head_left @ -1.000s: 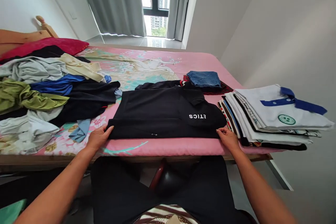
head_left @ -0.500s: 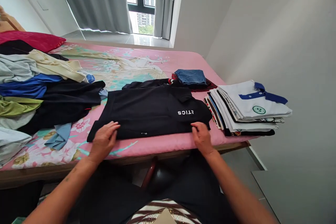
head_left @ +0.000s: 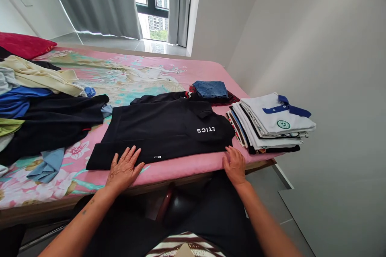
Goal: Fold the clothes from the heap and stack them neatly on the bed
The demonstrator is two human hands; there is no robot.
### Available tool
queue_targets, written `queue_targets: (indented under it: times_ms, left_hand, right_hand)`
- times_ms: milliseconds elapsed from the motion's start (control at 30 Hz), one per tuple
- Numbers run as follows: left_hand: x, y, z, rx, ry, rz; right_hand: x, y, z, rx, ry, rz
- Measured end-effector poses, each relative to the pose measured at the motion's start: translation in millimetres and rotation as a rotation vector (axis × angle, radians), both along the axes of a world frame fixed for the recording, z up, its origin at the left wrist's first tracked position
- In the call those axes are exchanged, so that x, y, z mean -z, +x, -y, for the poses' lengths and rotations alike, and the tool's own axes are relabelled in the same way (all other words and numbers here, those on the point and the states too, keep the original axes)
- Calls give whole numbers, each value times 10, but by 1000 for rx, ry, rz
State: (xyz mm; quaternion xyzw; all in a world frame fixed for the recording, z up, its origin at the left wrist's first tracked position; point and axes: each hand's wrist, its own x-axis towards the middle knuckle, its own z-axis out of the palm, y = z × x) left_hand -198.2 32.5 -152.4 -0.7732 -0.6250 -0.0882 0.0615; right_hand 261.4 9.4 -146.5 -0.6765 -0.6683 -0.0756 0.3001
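A black polo shirt (head_left: 163, 130) with white lettering lies flat and partly folded near the front edge of the bed (head_left: 187, 166). My left hand (head_left: 124, 167) rests flat with fingers spread on the shirt's near left hem. My right hand (head_left: 235, 163) lies palm down at the shirt's near right corner, fingertips touching the cloth. Neither hand grips anything.
A stack of folded shirts (head_left: 271, 126) topped by a white polo with blue collar sits at the right bed corner. Folded jeans (head_left: 210, 88) lie behind the shirt. A heap of unfolded clothes (head_left: 39, 100) fills the left. A wall stands close on the right.
Both hands slid from the shirt's outer ends toward its near edge and now lie flatter. The view has swung to the right.
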Motion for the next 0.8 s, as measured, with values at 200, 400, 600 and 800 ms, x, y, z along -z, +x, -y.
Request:
queue_targets:
  times_ms: [200,400,600,800]
  left_hand:
    - [-168,46,43,-22,-32,103]
    - [-389,506,71,165,98,245]
    - [-313,899,137,237,-31,138]
    - [-345,300,103,-128,-123,44]
  right_hand:
    - [-320,-421,-151,-310,191,-167]
    - [-575,-1060,-187,-581,137,-327]
    - [-398,-1544,-307,-765,-97,57]
    - [75,-1333,-398,-660,-187,294]
